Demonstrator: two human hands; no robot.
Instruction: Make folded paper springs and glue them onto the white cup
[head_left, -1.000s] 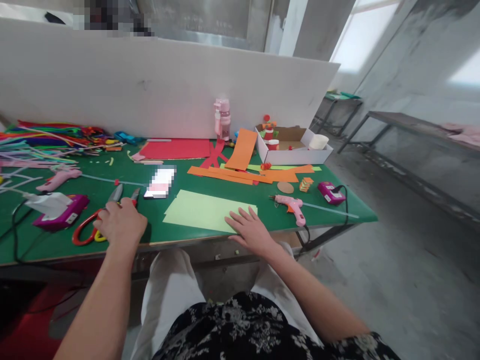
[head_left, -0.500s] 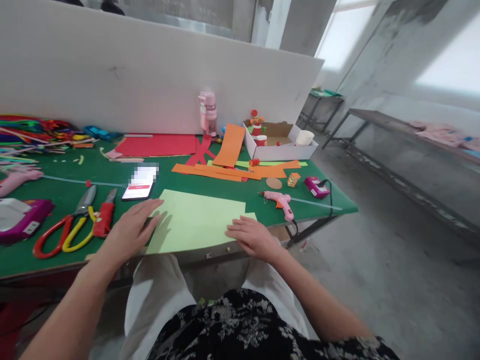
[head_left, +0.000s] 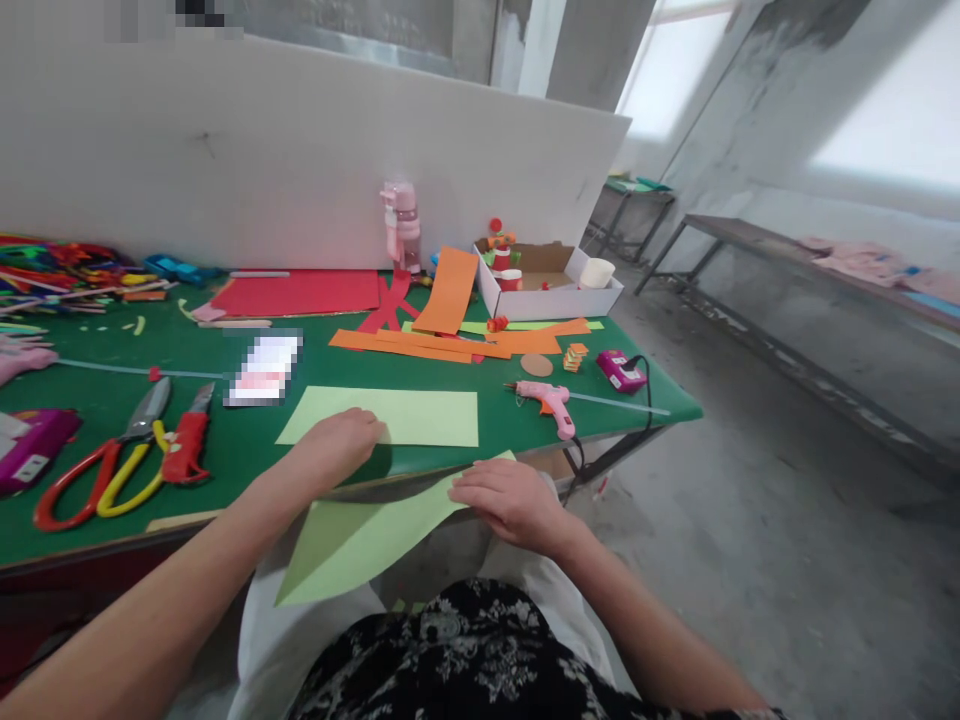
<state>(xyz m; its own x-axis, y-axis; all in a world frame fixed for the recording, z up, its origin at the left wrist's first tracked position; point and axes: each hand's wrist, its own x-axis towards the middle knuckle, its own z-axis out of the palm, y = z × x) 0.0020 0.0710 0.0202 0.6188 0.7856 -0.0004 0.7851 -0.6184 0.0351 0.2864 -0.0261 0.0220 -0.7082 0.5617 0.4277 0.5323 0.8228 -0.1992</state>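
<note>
A light green paper strip [head_left: 439, 417] lies flat on the green tabletop. My left hand [head_left: 341, 443] rests over its left half, fingers curled together with the tips turned down out of sight; whether anything is pinched in them cannot be made out. A second light green sheet [head_left: 352, 545] droops below the table's front edge over my lap, its left end bent down. My right hand [head_left: 506, 497] grips this sheet near its right end, fingers on top. Beyond the strip on the left is a phone [head_left: 264, 370]. To the right sits a pink glue gun [head_left: 546, 397].
Scissors [head_left: 120, 470] and a red utility knife [head_left: 185, 445] lie left. Behind are red sheets [head_left: 300, 293], orange strips [head_left: 420, 345], a pink bottle [head_left: 405, 230] and a white box [head_left: 555, 300]. A purple socket block [head_left: 621, 370] with a cable is near the right end.
The light green papers have come apart: one strip lies farther back on the table, the other sheet hangs off the edge in my right hand. My left hand moved right and curled.
</note>
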